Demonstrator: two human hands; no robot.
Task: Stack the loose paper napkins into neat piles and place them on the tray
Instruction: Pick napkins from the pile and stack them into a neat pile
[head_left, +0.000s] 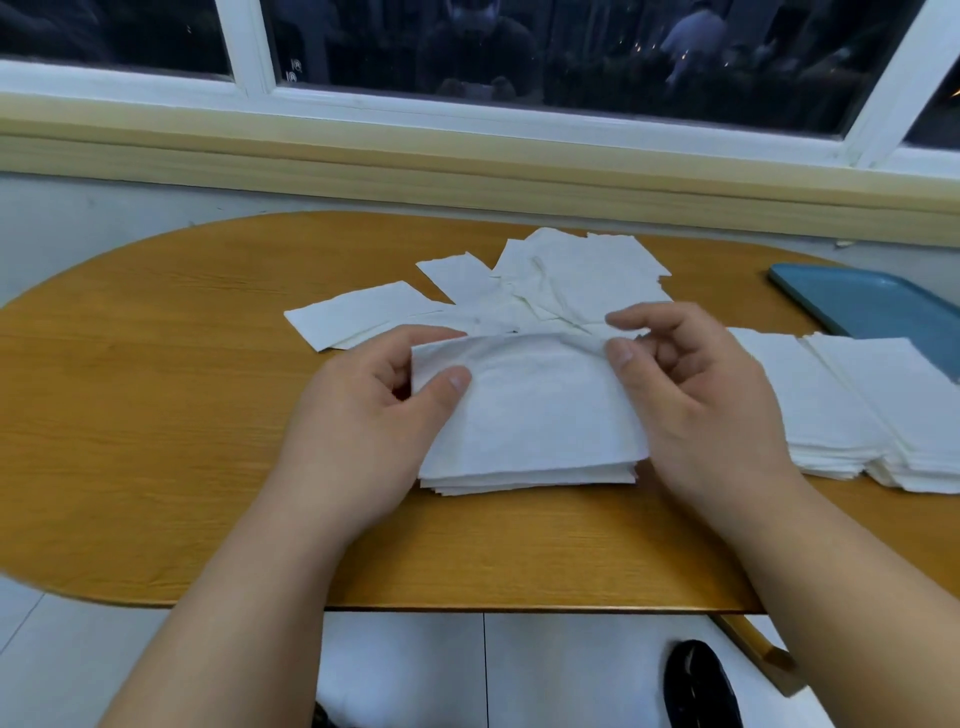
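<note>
A: What's nearest?
B: Both hands, over a pile (519, 480) at the near middle of the table (156, 405). The left hand (363, 400) pinches the far-left corner of the top napkin (530, 384), thumb on top and fingers curled under. The right hand (696, 400) pinches the far-right corner between thumb and forefinger. Its other fingers are loosely curled.
A: Which step is this?
B: Stacking, I judge: laying one napkin on the pile and squaring it. The far edge is lifted and rumpled, and the near edge sits over the sheets below.
A: And next?
B: Probably lower the far edge, smooth it and line up the corners. That needs a light touch, since thin paper creases and slides.
A: What's beyond?
B: Just right of the right hand, two piles (831, 405) lie side by side on the table, touching. Farther back, loose napkins (571, 270) lie scattered and overlapping, not yet stacked.
A: The tray?
B: The tray (883, 306) is at the far right, partly cut off. No napkin lies on the part that shows, so every pile has yet to go there.
</note>
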